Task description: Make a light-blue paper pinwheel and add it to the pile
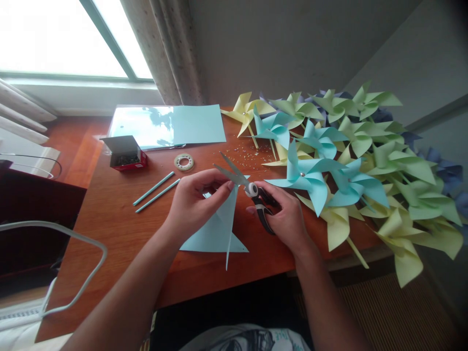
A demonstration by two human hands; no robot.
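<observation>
My left hand [199,197] pinches a light blue paper sheet [215,229] near its upper corner, with slits and a raised flap showing. My right hand [285,212] is wrapped round the black handles of a pair of scissors [251,189]. The scissor blades are parted and point up and left, close by my left fingertips and the paper's top corner. Whether they touch the paper, I cannot tell. Two light blue sticks [155,190] lie on the table left of my left hand.
Finished pinwheels [305,173] in blue, green, yellow and purple crowd the right side. A roll of tape [184,162], an open red box [126,156] and light blue sheets [199,124] lie behind. Tiny beads or bits [248,156] are scattered mid-table. A white cable [98,243] curves at left.
</observation>
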